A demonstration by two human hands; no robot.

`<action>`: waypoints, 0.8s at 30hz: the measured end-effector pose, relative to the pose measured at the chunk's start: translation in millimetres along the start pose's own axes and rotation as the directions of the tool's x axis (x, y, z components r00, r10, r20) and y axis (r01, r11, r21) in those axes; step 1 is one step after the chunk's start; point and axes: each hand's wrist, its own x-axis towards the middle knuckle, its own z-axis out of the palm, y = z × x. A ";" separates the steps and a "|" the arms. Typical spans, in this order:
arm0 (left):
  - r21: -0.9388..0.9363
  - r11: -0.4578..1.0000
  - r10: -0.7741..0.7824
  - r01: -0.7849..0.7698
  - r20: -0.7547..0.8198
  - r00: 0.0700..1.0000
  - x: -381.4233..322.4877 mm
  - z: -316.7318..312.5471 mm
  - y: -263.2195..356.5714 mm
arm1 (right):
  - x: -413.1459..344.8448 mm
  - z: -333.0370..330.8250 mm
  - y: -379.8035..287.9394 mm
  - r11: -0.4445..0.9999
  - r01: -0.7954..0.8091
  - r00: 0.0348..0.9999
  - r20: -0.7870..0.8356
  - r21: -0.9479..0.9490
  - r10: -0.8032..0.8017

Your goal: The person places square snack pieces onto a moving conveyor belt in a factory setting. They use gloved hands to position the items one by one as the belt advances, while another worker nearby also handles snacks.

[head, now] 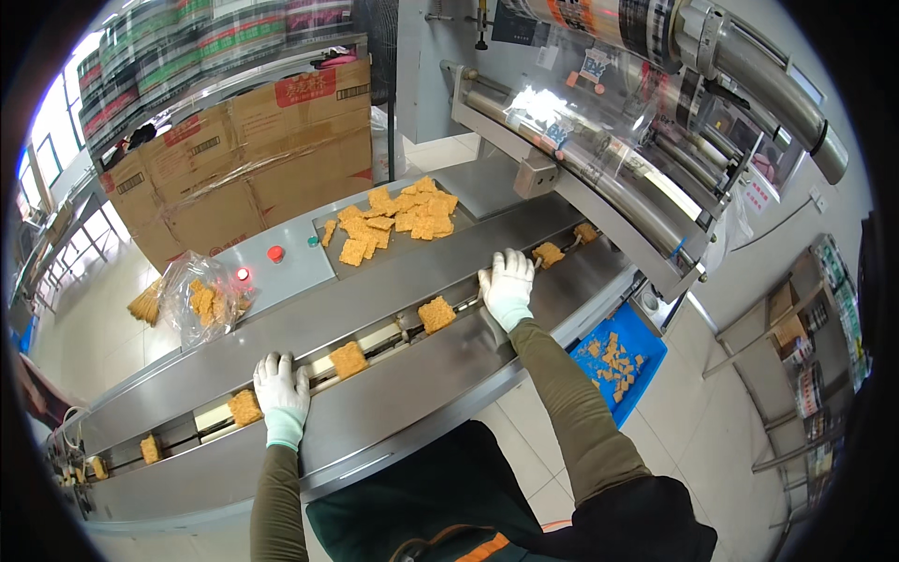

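My left hand [282, 393], in a white knitted glove with a mint cuff, lies palm down across the conveyor channel. Its outer edge is right beside a square, crumbly golden cracker [244, 408]. Farther along the channel, my right hand [508, 286], gloved alike, rests with its fingers stretched toward the far steel plate. Both palms hide whatever lies under them. Between the hands sit two spaced crackers, one [349, 360] nearer the left and another [437, 314] nearer the right. Just beyond my right hand lies a further cracker [548, 255].
A heap of crackers [393, 218] covers a recessed tray across the channel. Left of it are a red button [274, 253] and a clear bag [200, 302] of pieces. The film-roller frame [576, 168] overhangs the right end. A blue bin [642, 376] holds broken bits. Cartons [239, 161] stand behind.
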 end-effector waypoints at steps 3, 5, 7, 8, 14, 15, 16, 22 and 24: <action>-0.014 1.000 -0.003 0.003 0.015 1.000 0.8 2.1 -2.1 | -8.9 -17.8 -31.3 0.993 0.000 0.896 0.441 0.116 -0.051; -0.025 0.999 -0.021 0.022 0.022 1.000 -0.8 -2.1 -2.8 | -12.6 -17.1 -70.4 0.988 -0.120 0.799 0.600 0.095 0.040; -0.017 1.000 -0.010 0.010 0.010 1.000 0.3 -1.2 -3.7 | -10.7 -23.6 -78.3 0.975 -0.216 0.709 0.696 0.059 0.115; -0.020 1.000 0.001 -0.001 -0.006 1.000 -0.5 1.6 -4.8 | -13.9 -19.5 -74.8 0.981 -0.190 0.763 0.634 0.034 0.125; -0.034 0.999 0.001 -0.001 -0.003 1.000 1.4 2.8 -3.0 | -13.6 -2.4 -22.3 0.999 -0.012 0.997 0.082 0.035 0.009; -0.020 1.000 -0.009 0.009 0.003 1.000 0.9 4.5 -3.4 | -12.9 -3.5 -25.4 0.995 0.003 0.997 0.081 0.099 -0.011; -0.023 1.000 -0.013 0.013 0.012 1.000 0.3 3.8 -3.4 | -13.7 -12.3 -31.2 0.984 0.107 0.986 0.110 0.143 -0.123; -0.019 1.000 -0.025 0.025 0.011 1.000 1.6 0.9 -4.3 | -24.4 -23.1 -103.2 0.989 -0.108 0.767 0.641 0.101 0.018; -0.033 0.999 -0.041 0.042 0.033 0.999 1.7 -1.0 -1.5 | -22.8 -26.2 -95.0 0.998 -0.040 0.842 0.540 0.049 0.007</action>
